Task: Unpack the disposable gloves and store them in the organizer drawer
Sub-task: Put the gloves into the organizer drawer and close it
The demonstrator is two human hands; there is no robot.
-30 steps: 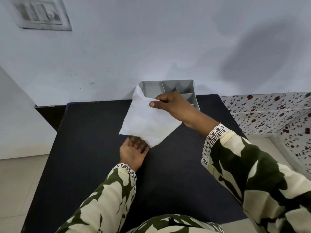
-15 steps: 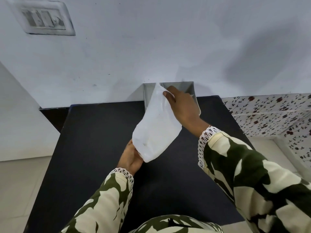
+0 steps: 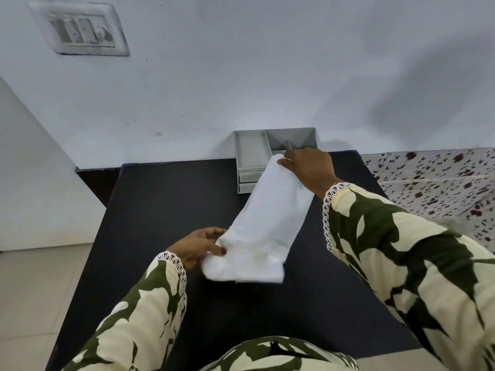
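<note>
A white packet of disposable gloves (image 3: 263,226) is stretched diagonally above the black table (image 3: 150,210). My right hand (image 3: 308,167) pinches its far upper end, just in front of the grey organizer (image 3: 250,153). My left hand (image 3: 198,246) grips its near lower end, thumb on top. The organizer stands at the table's far edge against the wall, its top tray divided into compartments, with two thin drawer fronts below. The packet hides the organizer's lower right part.
A white wall with a switch plate (image 3: 80,29) rises behind the table. A floral-patterned surface (image 3: 434,183) lies to the right. Pale floor tiles (image 3: 34,290) show on the left.
The packet has been pulled out long between both hands. My left hand shifted from under it to gripping its near end. My right hand stays by the organizer.
</note>
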